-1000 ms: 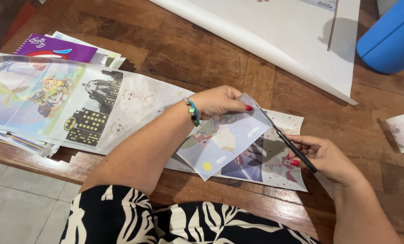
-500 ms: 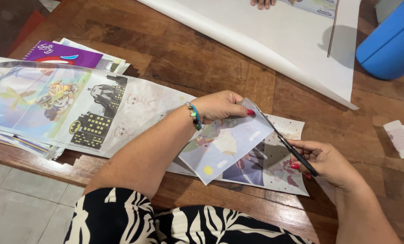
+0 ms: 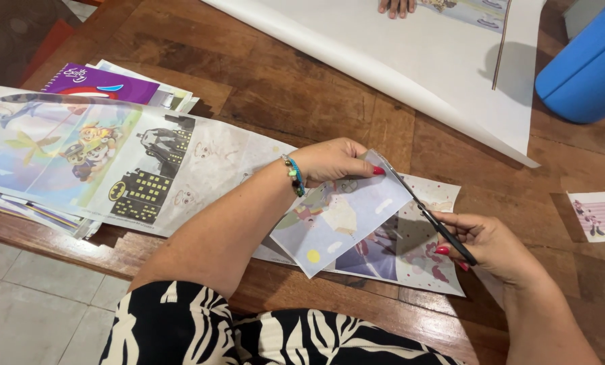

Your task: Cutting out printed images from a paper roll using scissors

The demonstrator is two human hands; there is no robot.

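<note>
L hand (image 3: 333, 161) stays pinched on the printed cartoon sheet (image 3: 340, 220), lifted over the wooden table (image 3: 262, 88) w/ top edge up. R hand (image 3: 495, 247) still grips black scissors (image 3: 427, 213), blades at sheet's right edge. Vs earlier: sheet tilted slightly more, scissors barely moved.

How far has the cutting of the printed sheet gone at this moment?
Done: nothing cut loose can be told, though a small striped piece lies apart on the right. In hand: the left hand lifts the printed sheet by its top edge while the right hand holds scissors along its right side. Left: the overlapping illustrated sheets further left lie flat and untouched.
</note>
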